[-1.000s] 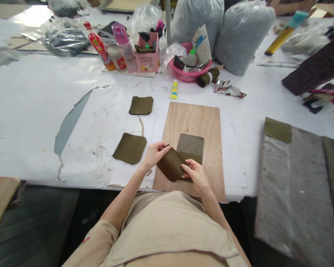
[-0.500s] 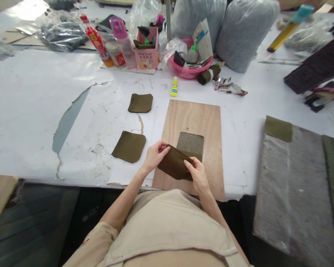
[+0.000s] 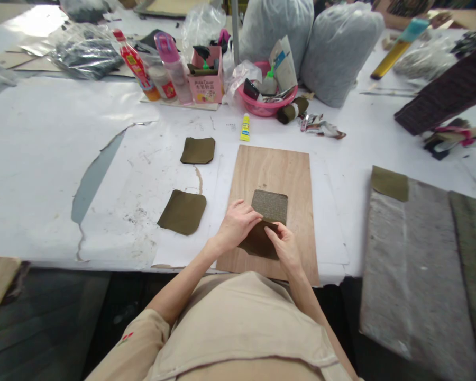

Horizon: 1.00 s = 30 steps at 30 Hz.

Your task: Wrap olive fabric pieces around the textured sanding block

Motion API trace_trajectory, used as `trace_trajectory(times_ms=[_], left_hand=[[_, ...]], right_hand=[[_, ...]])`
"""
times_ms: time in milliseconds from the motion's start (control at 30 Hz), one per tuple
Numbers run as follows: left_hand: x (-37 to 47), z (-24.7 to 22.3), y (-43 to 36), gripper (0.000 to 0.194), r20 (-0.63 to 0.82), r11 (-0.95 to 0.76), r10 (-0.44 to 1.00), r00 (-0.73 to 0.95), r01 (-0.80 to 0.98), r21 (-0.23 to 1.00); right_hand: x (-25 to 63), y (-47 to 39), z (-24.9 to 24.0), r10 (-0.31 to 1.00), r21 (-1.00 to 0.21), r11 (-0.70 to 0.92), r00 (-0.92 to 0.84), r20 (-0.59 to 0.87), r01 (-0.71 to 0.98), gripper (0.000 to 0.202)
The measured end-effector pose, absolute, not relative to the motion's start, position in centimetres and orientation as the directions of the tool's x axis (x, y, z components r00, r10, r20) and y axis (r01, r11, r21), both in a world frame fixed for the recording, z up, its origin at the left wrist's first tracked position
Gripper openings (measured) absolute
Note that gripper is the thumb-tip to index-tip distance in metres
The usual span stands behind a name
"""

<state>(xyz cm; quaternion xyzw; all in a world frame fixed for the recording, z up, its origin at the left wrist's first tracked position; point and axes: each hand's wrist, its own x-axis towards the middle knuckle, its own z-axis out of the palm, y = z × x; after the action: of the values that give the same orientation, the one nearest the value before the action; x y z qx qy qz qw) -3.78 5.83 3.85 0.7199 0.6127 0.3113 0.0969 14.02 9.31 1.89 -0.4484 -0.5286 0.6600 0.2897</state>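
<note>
Between my two hands is an olive-brown fabric piece point(image 3: 258, 243), held over the lower part of a wooden board point(image 3: 275, 164). My left hand point(image 3: 240, 222) reaches over its upper edge with the fingers closed together there. At the upper right corner my right hand point(image 3: 283, 243) pinches the cloth between thumb and fingers. Just beyond them a grey-green speckled patch point(image 3: 269, 205) lies flat on the board, its near part covered by the held cloth. Left of the board rest two olive fabric pieces, a smaller one point(image 3: 198, 151) behind a larger one point(image 3: 183, 211).
A yellow glue tube point(image 3: 245, 128) lies behind the board. Farther back stand a red bottle point(image 3: 136, 66), a pink box point(image 3: 205, 84), a pink basin point(image 3: 264, 107) with small items, and stuffed grey bags point(image 3: 341, 53). Folded grey felt point(image 3: 416, 264) hangs over the table edge at right.
My left hand has moved right along the cloth's upper edge, closer to my right hand. The cloth now sits lower and flatter over the board. The view has shifted slightly.
</note>
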Motion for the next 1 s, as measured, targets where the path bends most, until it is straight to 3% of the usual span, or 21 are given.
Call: trace_trajectory(times_ms=[233,433,567,633,833,1000], left_hand=[[-3.6,3.8,5.2,0.02,0.199,-0.149,0.98,-0.017,0.607,0.781],[-3.5,4.2,4.9,0.019,0.078,-0.026,0.993,-0.088,0.487,0.873],[-3.5,3.7,4.8,0.015,-0.023,0.05,0.996,-0.092,0.304,0.951],[-3.5,3.6,4.8,0.018,-0.05,0.07,0.995,-0.081,0.26,0.963],[-3.4,3.8,5.0,0.027,-0.031,0.043,0.999,-0.036,0.378,0.925],[-3.1,3.6,5.0,0.026,-0.136,0.144,0.989,-0.056,0.193,0.971]], right_hand=[[14.0,9.1,1.6,0.889,-0.97,-0.228,-0.39,-0.241,0.08,0.031],[13.7,8.7,2.0,0.892,-0.971,-0.232,-0.388,-0.233,0.049,0.03],[13.8,8.7,2.0,0.892,-0.971,-0.229,-0.384,-0.238,0.07,0.029],[13.8,8.7,1.9,0.89,-0.971,-0.226,-0.389,-0.237,0.075,0.029],[13.8,8.8,1.9,0.896,-0.973,-0.207,-0.379,-0.232,0.104,0.027],[13.7,8.9,2.1,0.914,-0.975,-0.172,-0.347,-0.211,0.139,0.03]])
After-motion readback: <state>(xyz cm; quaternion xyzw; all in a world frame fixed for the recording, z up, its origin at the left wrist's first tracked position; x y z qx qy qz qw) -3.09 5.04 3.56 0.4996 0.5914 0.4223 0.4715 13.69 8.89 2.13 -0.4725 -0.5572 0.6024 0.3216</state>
